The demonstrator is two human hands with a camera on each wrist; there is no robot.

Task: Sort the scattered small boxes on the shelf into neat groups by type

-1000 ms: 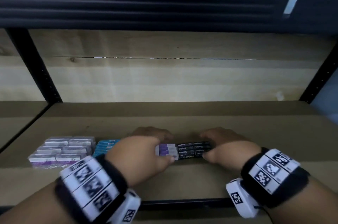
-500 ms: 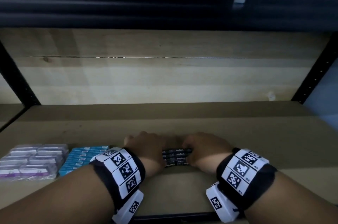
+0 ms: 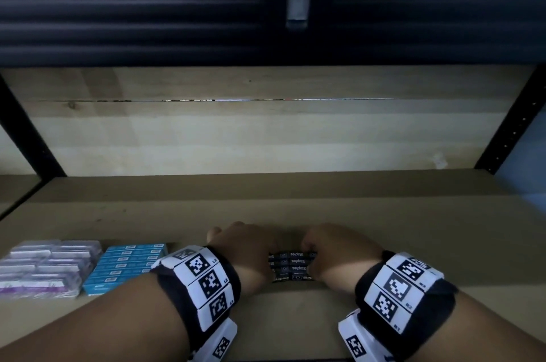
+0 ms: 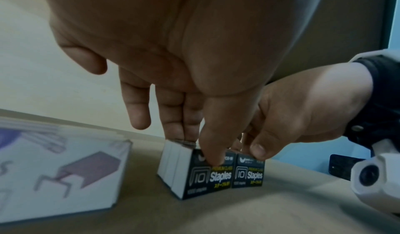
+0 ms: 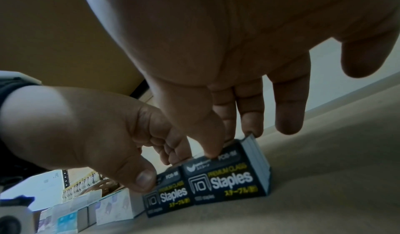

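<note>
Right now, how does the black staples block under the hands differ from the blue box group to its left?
The black staples boxes are dark with white "Staples" lettering; the blue boxes are light blue with small white labels. The left hand and right hand pinch the black block from each side; no hand touches the blue group. Both are tidy rows on the shelf.

We are gripping the black staple boxes (image 3: 291, 266) between our left hand (image 3: 245, 255) and right hand (image 3: 339, 255) on the shelf (image 3: 413, 228).
</note>
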